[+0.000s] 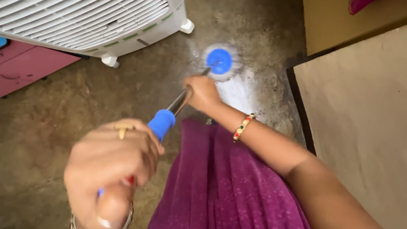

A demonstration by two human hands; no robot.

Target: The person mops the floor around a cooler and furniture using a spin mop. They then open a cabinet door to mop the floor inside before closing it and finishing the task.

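A spin mop with a round blue head (219,61) and white fringe rests on the wet concrete floor (31,124). Its metal pole with a blue grip (162,123) runs from the head up toward me. My right hand (201,92) is closed around the lower part of the pole, near the head. My left hand (106,170), wearing a ring and bangles, grips the blue upper end of the pole close to the camera. A purple garment (227,195) hangs below my arms.
A white air cooler (72,0) on small feet stands at the upper left. Beside it is a pink and blue box (12,68). A beige wall (388,127) rises on the right, with a doorway edge beyond it.
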